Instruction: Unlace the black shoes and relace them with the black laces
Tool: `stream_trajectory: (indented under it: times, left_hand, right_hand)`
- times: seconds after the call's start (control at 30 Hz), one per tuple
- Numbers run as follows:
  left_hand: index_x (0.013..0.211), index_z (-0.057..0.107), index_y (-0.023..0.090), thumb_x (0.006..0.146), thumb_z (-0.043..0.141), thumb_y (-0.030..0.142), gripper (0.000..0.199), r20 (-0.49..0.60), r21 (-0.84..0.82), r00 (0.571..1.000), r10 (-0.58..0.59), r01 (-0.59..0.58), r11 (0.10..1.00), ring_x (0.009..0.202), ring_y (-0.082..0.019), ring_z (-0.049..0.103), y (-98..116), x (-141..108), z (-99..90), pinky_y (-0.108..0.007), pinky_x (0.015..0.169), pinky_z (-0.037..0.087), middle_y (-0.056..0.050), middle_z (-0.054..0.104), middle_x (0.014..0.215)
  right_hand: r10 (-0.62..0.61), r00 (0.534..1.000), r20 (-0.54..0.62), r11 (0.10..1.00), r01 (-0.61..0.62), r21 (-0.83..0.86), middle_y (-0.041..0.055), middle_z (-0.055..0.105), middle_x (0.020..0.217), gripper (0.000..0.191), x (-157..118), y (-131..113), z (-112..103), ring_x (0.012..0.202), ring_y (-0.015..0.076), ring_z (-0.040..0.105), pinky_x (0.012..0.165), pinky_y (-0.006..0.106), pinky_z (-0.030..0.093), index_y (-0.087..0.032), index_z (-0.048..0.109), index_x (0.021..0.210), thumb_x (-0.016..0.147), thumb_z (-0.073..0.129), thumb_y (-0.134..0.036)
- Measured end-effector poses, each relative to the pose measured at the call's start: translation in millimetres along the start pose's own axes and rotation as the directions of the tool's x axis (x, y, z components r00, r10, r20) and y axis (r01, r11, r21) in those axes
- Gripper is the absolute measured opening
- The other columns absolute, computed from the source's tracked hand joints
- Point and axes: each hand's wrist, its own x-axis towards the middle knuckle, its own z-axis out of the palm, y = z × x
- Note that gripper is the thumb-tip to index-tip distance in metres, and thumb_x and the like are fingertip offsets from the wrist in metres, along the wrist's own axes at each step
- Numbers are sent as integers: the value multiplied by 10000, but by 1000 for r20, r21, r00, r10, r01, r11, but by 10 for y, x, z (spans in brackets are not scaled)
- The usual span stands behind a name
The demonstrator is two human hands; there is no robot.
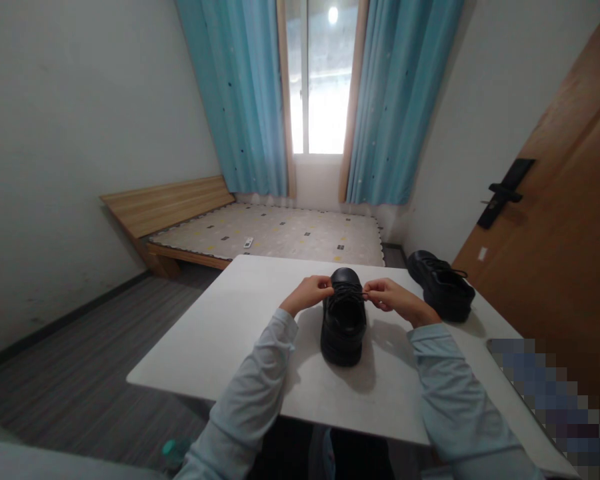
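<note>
Shoe: upright, inside your table's edges
Left hand: at its laces (you can't tell its grip)
Right hand: pinching a lace end

Taking the round-toed black shoe as your clock centre, you have broad bare room on the white rectangular tabletop from 8 to 10 o'clock, past your left hand. Your left grey-blue sleeve blocks 7 o'clock, your right grey-blue sleeve 4 o'clock. At 2 o'clock, a thin black lace spans to your right hand; the laced black second shoe stands beyond, leaving a tight passage. A bare strip lies at 6 o'clock.
</note>
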Motion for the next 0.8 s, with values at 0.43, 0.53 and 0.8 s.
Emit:
stream_trajectory:
  times: [0.43,0.53,0.8]
  left_hand:
    - [631,570,141,703,482,300,195,59,-2,998,15,-15,1000,627,-109,462,-83,19,-13,-215,609,353,27,523,612]
    - [631,573,139,697,482,303,198,66,-4,998,13,-13,1000,616,-107,454,-100,20,-12,-213,596,348,28,518,605]
    - [648,594,138,689,475,310,214,79,-16,997,3,-2,1000,626,-112,457,-90,10,-20,-215,590,349,23,521,612]
  right_hand:
    - [1,1000,15,1000,-1,-5,-78,380,449,157,9,60,-29,410,46,292,415,203,144,-143,562,657,654,600,-295]
    - [4,1000,13,1000,-4,-17,-77,383,447,162,7,61,-31,406,47,303,415,202,156,-146,552,637,654,601,-300]
    - [20,1000,17,1000,-20,2,-72,391,462,179,-2,66,-31,420,48,306,419,199,151,-150,542,624,645,617,-311]
